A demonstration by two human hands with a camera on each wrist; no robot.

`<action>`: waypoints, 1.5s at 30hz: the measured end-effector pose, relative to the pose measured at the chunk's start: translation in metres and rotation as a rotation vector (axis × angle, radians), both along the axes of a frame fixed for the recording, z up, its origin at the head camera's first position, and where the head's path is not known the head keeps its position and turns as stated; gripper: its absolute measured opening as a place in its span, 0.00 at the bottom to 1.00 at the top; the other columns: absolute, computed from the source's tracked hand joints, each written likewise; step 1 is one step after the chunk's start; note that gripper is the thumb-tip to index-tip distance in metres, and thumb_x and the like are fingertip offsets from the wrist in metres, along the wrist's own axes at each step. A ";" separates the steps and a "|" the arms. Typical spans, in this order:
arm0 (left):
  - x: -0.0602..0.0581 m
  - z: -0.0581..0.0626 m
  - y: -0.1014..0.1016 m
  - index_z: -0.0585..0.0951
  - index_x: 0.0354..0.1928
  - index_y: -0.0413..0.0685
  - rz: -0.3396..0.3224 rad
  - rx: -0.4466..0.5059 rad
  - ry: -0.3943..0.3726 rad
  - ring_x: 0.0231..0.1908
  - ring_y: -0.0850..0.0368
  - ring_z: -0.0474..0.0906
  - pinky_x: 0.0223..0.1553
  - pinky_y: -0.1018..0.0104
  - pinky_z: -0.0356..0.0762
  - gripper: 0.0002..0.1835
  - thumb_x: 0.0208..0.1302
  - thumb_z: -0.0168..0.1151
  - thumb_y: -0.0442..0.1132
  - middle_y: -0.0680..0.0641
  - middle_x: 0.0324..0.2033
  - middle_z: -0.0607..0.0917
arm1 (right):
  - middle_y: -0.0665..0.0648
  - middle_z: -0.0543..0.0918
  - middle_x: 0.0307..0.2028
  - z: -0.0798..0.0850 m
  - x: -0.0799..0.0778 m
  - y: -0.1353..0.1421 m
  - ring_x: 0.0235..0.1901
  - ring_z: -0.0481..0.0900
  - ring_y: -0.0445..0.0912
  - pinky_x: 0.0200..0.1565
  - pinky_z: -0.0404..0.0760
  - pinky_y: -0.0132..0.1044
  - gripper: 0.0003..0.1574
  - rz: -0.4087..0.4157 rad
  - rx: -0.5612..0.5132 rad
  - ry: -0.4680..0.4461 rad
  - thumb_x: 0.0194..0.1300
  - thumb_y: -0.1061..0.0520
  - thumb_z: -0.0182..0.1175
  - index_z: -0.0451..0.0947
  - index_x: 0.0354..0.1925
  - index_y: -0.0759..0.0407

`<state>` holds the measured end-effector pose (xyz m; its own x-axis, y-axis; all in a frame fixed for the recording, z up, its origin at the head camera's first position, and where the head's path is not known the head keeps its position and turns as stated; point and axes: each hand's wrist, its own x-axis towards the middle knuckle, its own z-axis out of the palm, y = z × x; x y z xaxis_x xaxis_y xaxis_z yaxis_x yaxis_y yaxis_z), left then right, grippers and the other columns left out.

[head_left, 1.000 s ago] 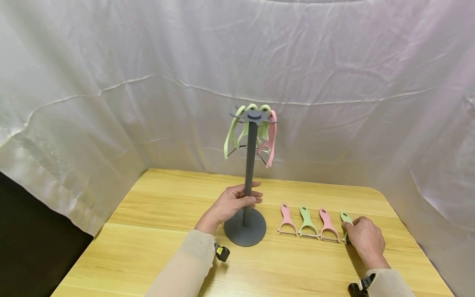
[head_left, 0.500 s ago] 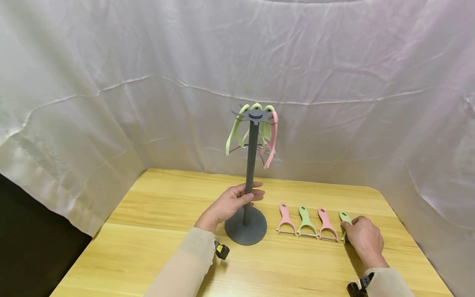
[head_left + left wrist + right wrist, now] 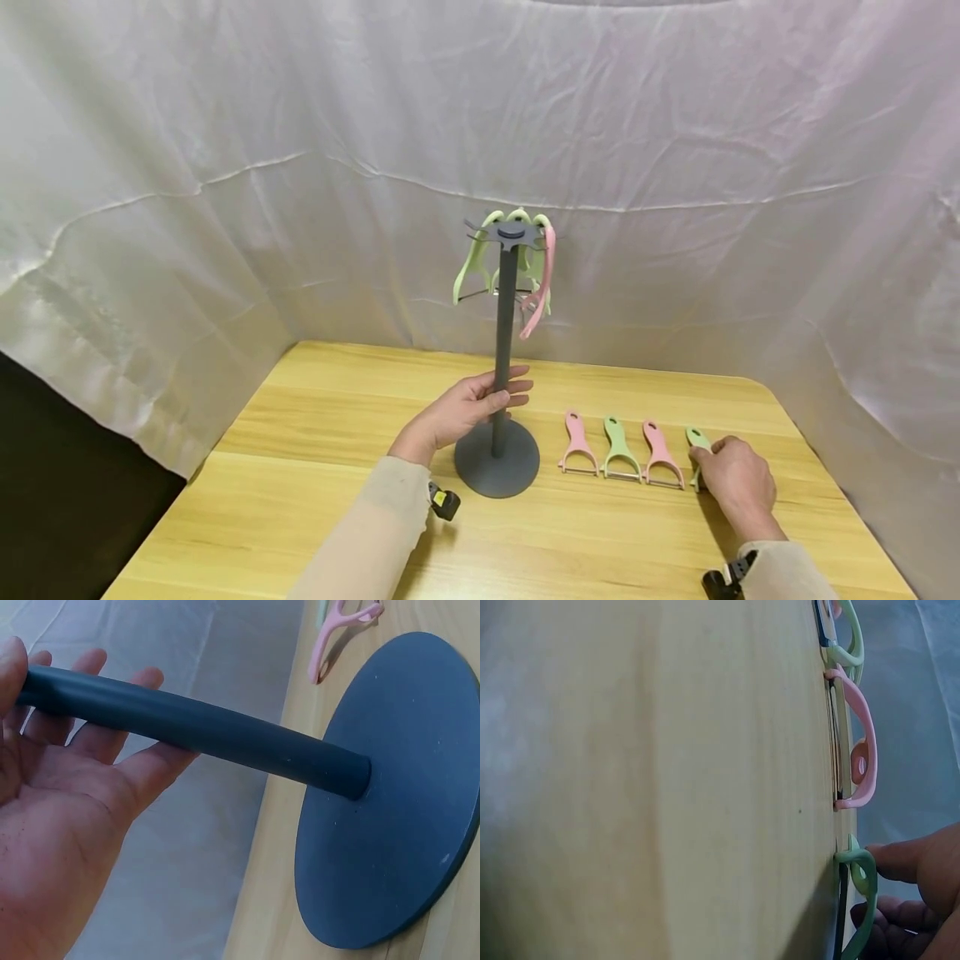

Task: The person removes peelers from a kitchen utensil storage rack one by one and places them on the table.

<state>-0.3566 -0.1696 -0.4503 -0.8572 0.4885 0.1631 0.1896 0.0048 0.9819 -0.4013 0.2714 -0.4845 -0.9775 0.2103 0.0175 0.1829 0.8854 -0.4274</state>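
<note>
My left hand (image 3: 461,410) holds the upright post (image 3: 507,308) of a dark grey hook stand low down, thumb in front and fingers behind. In the left wrist view the post rises from a round base (image 3: 405,847). From the hooks at its top hang green peelers (image 3: 472,262) and one pink peeler (image 3: 548,267). At the right, my right hand (image 3: 741,479) grips a green peeler (image 3: 697,438) lying on the table, thumb on its left side; the hand covers part of its head. The right wrist view shows thumb and fingers at that green peeler (image 3: 867,874).
Left of the gripped peeler lie a pink peeler (image 3: 660,450), a green peeler (image 3: 617,446) and another pink peeler (image 3: 577,442) in a row, handles pointing away. The wooden table (image 3: 315,417) ends at a pale curtain (image 3: 675,275) behind and at the sides.
The top of the stand has turned slightly, and the hanging peelers have shifted with it, the pink one a little to the left. My right hand stays at the green peeler.
</note>
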 end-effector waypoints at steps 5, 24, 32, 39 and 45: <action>0.001 0.000 0.000 0.66 0.81 0.59 0.002 0.007 -0.001 0.71 0.47 0.76 0.72 0.37 0.69 0.27 0.85 0.51 0.43 0.44 0.73 0.76 | 0.72 0.86 0.43 -0.001 -0.001 0.000 0.37 0.83 0.66 0.31 0.73 0.51 0.29 -0.002 0.000 0.002 0.73 0.43 0.61 0.80 0.50 0.70; 0.001 -0.002 0.002 0.68 0.79 0.59 0.027 -0.004 0.002 0.69 0.47 0.79 0.71 0.39 0.71 0.26 0.84 0.52 0.43 0.41 0.70 0.79 | 0.72 0.86 0.43 -0.002 -0.006 0.001 0.40 0.82 0.67 0.32 0.74 0.52 0.29 -0.009 -0.008 0.014 0.73 0.43 0.60 0.80 0.50 0.70; 0.001 -0.003 0.004 0.68 0.79 0.56 0.022 0.014 -0.012 0.69 0.46 0.79 0.71 0.39 0.72 0.26 0.85 0.51 0.41 0.39 0.70 0.79 | 0.78 0.81 0.58 0.003 -0.003 -0.001 0.52 0.79 0.76 0.40 0.78 0.62 0.39 -0.020 0.005 0.035 0.76 0.38 0.56 0.74 0.63 0.72; -0.001 -0.006 0.006 0.67 0.80 0.55 0.011 0.024 -0.012 0.69 0.45 0.79 0.71 0.39 0.71 0.26 0.84 0.52 0.42 0.40 0.70 0.80 | 0.73 0.84 0.56 0.015 0.003 -0.016 0.50 0.82 0.71 0.39 0.79 0.58 0.38 0.016 -0.017 0.101 0.78 0.37 0.55 0.75 0.64 0.70; -0.001 -0.005 0.005 0.68 0.79 0.55 0.011 0.020 -0.010 0.69 0.46 0.78 0.71 0.38 0.70 0.26 0.84 0.52 0.42 0.40 0.70 0.79 | 0.68 0.87 0.50 0.023 0.010 -0.034 0.44 0.84 0.64 0.36 0.77 0.52 0.34 0.037 -0.065 0.165 0.78 0.39 0.57 0.78 0.61 0.67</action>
<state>-0.3576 -0.1642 -0.4558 -0.8644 0.4754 0.1639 0.1793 -0.0131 0.9837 -0.3917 0.2374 -0.4618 -0.9695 0.1803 0.1662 0.0731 0.8596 -0.5058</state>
